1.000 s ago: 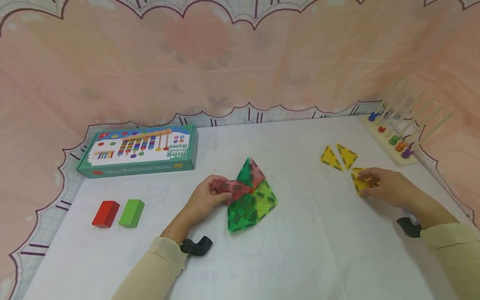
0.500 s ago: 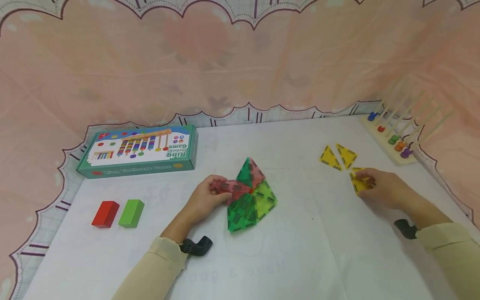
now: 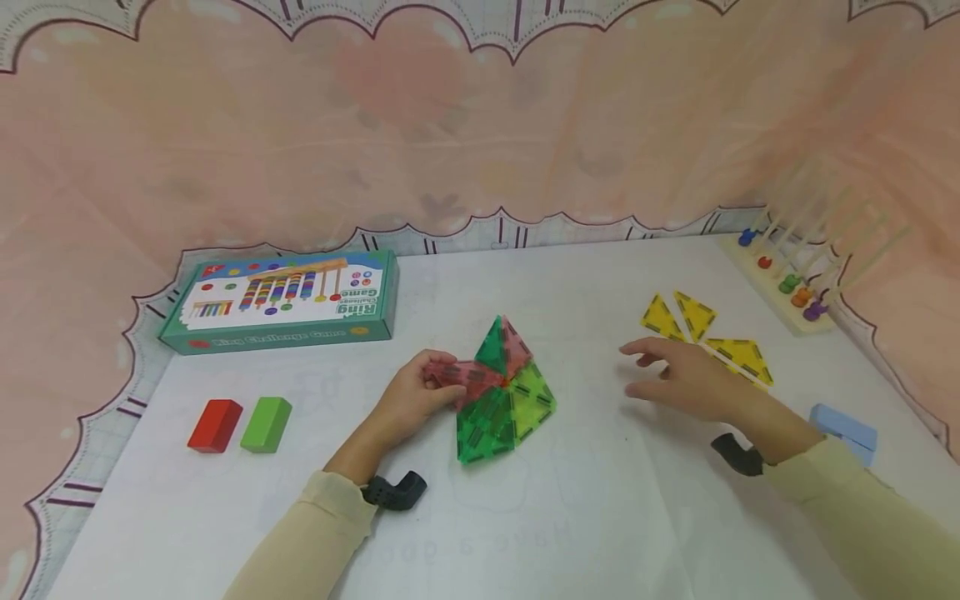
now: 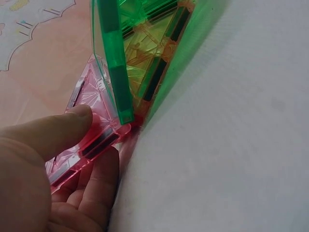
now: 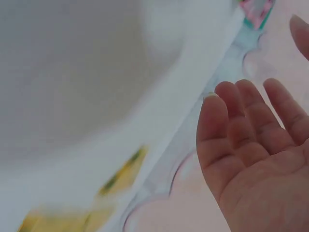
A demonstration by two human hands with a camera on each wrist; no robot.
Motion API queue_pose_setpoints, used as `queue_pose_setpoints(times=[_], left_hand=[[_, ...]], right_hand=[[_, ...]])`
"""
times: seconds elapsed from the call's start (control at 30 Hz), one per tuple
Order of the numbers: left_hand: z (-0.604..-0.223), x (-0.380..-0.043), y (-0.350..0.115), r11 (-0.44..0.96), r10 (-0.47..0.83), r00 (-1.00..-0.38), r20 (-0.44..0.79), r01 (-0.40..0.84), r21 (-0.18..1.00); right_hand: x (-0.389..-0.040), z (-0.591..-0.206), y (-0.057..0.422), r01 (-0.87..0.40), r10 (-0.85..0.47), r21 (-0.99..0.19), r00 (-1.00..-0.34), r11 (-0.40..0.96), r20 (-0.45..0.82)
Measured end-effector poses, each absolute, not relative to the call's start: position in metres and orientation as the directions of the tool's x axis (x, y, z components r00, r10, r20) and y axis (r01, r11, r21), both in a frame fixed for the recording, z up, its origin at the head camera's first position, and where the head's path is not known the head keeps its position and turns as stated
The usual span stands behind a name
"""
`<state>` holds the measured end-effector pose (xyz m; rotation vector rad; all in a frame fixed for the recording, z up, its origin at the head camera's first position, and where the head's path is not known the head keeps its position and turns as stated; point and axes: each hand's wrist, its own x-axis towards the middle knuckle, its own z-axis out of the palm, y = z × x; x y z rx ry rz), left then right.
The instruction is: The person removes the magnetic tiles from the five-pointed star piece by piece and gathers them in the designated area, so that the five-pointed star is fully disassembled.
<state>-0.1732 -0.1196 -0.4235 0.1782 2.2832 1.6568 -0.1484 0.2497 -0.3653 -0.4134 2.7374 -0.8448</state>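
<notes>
A peach, scallop-patterned cloth (image 3: 465, 150) backs the white table (image 3: 600, 517). Mid-table stands a translucent tile cluster (image 3: 493, 408) in green, pink and yellow-green, dark strips along its edges. The left hand (image 3: 412, 392) pinches its pink tile (image 3: 471, 377), partly covering it; the right hand (image 3: 686, 379), fingers relaxed and free, partly hides flat yellow triangles (image 3: 742, 356).

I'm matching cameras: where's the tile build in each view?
Head: the tile build sits at centre, pinched by the left hand.
Left wrist: upper middle, running down-left into the hand.
Right wrist: likely the pink-and-green corner, top right.
Shared landmark: peach backdrop, in all three.
</notes>
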Motion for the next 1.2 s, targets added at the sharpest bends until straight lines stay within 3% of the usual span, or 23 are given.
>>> queue_pose_setpoints(times=[0.17,0.4,0.73,1.2], left_hand=[[-0.421,-0.173,-0.119,0.330,0.281,-0.943,-0.179,-0.080,0.941],[-0.428,-0.176,-0.120,0.322,0.280,-0.940,-0.195,-0.099,0.942],[-0.428,-0.173,-0.120,0.285,0.299,-0.936,-0.184,-0.097,0.954],[-0.425,-0.173,-0.122,0.299,0.295,-0.939,-0.178,-0.086,0.950]], right_hand=[[-0.179,-0.371,0.197,-0.231,-0.440,-0.668,-0.884,0.708,-0.160],[-0.216,-0.380,0.143,-0.158,-0.523,-0.770,-0.814,0.618,-0.252],[-0.228,-0.386,0.133,-0.071,-0.541,-0.854,-0.799,0.516,-0.261],[-0.232,-0.386,0.137,-0.090,-0.511,-0.869,-0.836,0.486,-0.199]])
